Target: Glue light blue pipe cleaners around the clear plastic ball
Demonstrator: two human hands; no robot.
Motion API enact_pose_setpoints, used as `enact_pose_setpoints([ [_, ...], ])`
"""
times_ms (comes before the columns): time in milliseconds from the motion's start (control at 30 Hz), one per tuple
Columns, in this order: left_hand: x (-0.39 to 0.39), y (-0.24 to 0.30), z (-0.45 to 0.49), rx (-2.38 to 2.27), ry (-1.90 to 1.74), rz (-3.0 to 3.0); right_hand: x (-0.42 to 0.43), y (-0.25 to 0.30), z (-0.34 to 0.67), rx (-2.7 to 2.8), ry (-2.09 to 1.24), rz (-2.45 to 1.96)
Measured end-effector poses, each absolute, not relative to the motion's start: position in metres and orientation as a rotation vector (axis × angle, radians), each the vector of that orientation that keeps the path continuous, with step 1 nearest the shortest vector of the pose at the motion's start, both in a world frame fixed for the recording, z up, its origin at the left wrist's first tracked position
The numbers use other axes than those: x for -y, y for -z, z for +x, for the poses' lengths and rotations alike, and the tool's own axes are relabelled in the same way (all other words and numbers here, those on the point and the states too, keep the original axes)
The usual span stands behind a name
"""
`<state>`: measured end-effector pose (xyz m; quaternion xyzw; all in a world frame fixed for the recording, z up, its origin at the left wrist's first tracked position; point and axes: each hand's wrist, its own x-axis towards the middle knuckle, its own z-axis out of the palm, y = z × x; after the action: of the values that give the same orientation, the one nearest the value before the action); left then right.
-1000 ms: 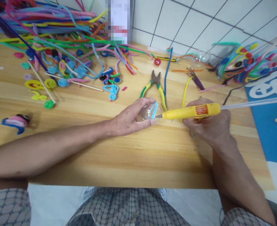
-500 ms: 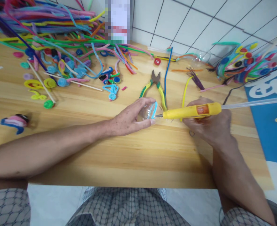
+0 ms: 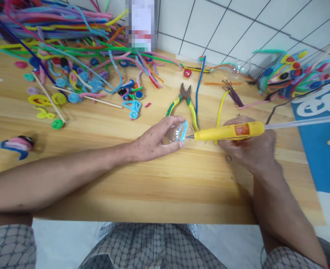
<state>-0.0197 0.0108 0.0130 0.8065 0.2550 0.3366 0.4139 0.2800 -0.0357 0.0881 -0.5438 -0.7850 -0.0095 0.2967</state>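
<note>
My left hand point(image 3: 158, 139) grips a clear plastic ball point(image 3: 173, 133) between thumb and fingers, low over the wooden table. Light-blue pipe cleaner point(image 3: 184, 131) curves across the ball's right side. A yellow hot glue gun point(image 3: 226, 132) is held in my right hand point(image 3: 245, 149), a clear glue stick point(image 3: 302, 121) sticking out of its back. Its metal nozzle points left and meets, or nearly meets, the blue strip. Just beyond the ball lie pliers point(image 3: 185, 94) with green and yellow handles, jaws apart. My right fingers are partly hidden behind the gun.
Pipe cleaners point(image 3: 69, 22) in many colours pile up at the back left, with small coiled pieces point(image 3: 75, 78) before them. Two colourful decorated balls point(image 3: 290, 76) stand at the back right beside a blue printed sheet point(image 3: 318, 149). A black cord point(image 3: 274, 108) runs behind my right hand.
Almost nothing differs. The glue gun has shifted very slightly, its nozzle still at the blue strip; my left hand keeps the ball in the same place.
</note>
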Motion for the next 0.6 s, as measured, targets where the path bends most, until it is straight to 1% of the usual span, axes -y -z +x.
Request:
enact_pose_setpoints([
  [300,-0.0109,-0.0152,-0.0203,-0.641,-0.830,2.023,0.0354,-0.0878,0.2785,2.088,0.013,-1.479],
  [600,-0.0114,-0.0147,-0.0192,-0.627,-0.846,2.027,0.0345,-0.0874,0.2804,1.879,-0.135,-1.644],
])
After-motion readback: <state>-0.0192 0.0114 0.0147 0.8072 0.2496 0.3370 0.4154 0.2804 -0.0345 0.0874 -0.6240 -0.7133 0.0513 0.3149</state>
